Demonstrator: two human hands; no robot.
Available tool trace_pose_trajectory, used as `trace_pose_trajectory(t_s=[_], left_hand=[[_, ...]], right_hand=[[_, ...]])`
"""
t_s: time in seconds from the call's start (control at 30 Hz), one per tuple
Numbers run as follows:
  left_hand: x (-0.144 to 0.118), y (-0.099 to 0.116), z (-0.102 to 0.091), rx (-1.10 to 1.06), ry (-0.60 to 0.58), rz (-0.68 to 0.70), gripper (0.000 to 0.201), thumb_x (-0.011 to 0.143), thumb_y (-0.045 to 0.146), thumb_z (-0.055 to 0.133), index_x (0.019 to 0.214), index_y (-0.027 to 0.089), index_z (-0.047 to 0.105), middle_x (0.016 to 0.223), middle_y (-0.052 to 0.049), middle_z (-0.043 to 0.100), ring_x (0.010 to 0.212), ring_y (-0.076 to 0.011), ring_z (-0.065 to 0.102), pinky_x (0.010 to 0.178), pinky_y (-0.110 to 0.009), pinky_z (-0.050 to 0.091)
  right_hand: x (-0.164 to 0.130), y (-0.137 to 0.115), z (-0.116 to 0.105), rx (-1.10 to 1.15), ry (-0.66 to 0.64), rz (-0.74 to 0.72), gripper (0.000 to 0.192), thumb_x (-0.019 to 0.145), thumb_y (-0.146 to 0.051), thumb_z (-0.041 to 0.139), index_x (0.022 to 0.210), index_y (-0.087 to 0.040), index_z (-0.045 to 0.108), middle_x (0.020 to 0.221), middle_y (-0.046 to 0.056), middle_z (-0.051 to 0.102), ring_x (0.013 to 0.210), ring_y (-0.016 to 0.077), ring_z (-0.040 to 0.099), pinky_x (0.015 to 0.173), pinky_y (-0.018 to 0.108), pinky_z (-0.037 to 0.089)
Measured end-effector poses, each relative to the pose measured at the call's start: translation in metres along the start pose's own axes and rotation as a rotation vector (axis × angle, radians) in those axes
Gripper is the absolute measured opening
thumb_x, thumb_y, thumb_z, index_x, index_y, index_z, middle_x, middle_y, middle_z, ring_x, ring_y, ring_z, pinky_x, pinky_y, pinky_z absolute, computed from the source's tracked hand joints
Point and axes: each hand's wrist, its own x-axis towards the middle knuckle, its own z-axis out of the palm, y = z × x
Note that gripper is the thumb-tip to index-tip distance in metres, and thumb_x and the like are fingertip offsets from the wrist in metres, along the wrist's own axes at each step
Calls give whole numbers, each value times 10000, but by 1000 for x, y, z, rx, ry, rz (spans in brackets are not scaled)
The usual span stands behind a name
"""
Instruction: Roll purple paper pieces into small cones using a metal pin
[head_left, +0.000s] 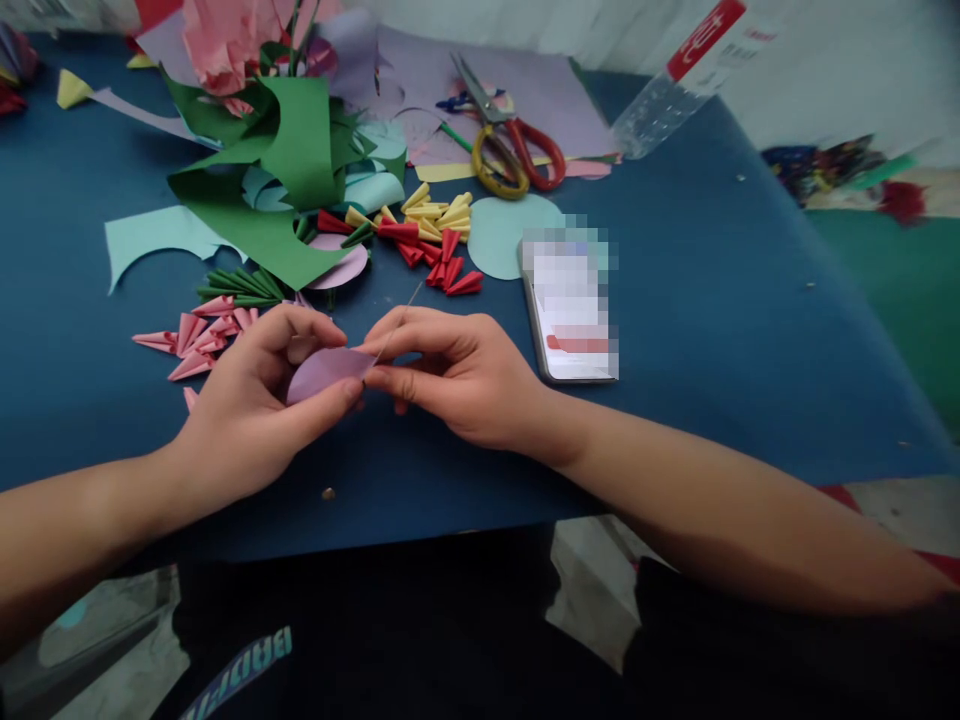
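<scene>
Both hands meet just above the blue table (712, 330). Left hand (255, 400) pinches a small lilac paper disc (326, 372), curved slightly, between thumb and fingers. Right hand (450, 375) is clamped on the disc's right edge and, it seems, a thin wire (401, 318). Risk: excess pinch pressure could crease or tear the thin paper. Folded pink paper cones (199, 335) lie left, red and yellow cones (435, 240) behind, a smartphone (574, 320) right.

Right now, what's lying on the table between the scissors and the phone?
In the head view, a pale blue paper circle lies on the blue table between the scissors and the phone; the phone's top corner overlaps the circle's edge.
</scene>
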Motion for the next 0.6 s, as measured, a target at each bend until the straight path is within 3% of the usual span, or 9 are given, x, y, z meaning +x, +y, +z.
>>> trace_pose_trajectory(t_s=[0.13, 0.3, 0.6], left_hand=[[0, 1, -2, 45, -15, -56, 323, 834, 342, 877, 1071, 239, 682, 919, -2, 790, 761, -195, 785, 663, -262, 629], [-1, 5, -4, 210, -40, -88, 237, 883, 413, 822, 999, 217, 761, 808, -7, 775, 733, -191, 723, 652, -257, 564], [-3, 11, -2, 354, -31, -32, 219, 911, 423, 769, 966, 219, 830, 787, 1, 767, 689, -169, 670, 615, -249, 497]], right_hand=[[-1, 0, 1, 4, 10, 33, 36, 978, -175, 866, 1002, -150, 867, 1028, 32, 742, 781, 87, 717, 573, 151, 633], [-1, -3, 1, -27, 8, 21, 57, 972, -193, 881, 1003, -146, 879, 1020, 34, 754, 750, 80, 698, 543, 146, 605], [1, -5, -5, -147, -7, -21, 25, 948, -206, 914, 968, -191, 913, 980, 47, 812, 901, 146, 749, 715, 234, 589]])
